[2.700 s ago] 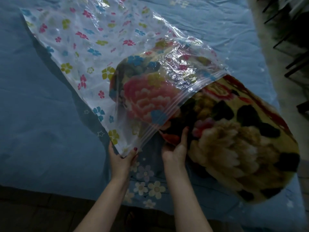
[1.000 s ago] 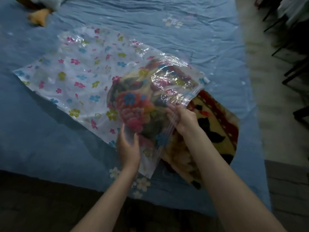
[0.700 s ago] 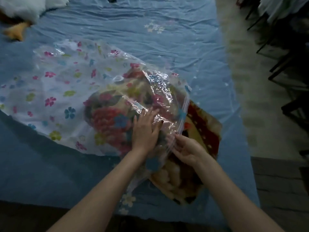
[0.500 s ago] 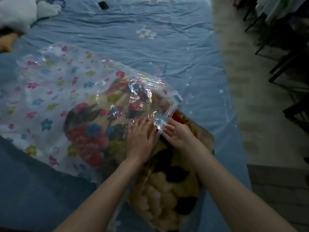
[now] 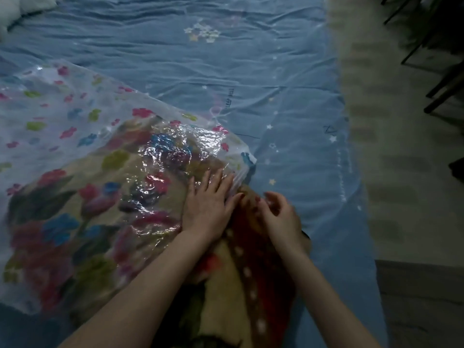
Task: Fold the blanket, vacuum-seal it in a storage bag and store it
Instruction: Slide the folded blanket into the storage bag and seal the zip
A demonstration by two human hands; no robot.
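Observation:
A clear storage bag (image 5: 75, 126) printed with small flowers lies on the blue bed sheet (image 5: 226, 71). A folded floral blanket (image 5: 241, 285) in yellow, red and black is partly inside it, and its near end sticks out of the bag's mouth toward me. My left hand (image 5: 208, 207) lies flat with straight fingers on the plastic near the bag's right corner. My right hand (image 5: 278, 217) sits just to its right on the exposed blanket edge, fingers curled; whether it grips the fabric is unclear.
The bed's right edge drops to a pale floor (image 5: 401, 172). Dark chair legs (image 5: 442, 71) stand at the far right. A white soft toy (image 5: 15, 6) lies at the top left corner of the bed.
More of the blanket has gone into the bag. My left hand moved from the bag's near edge onto its top, and both hands shifted toward the bag's right corner.

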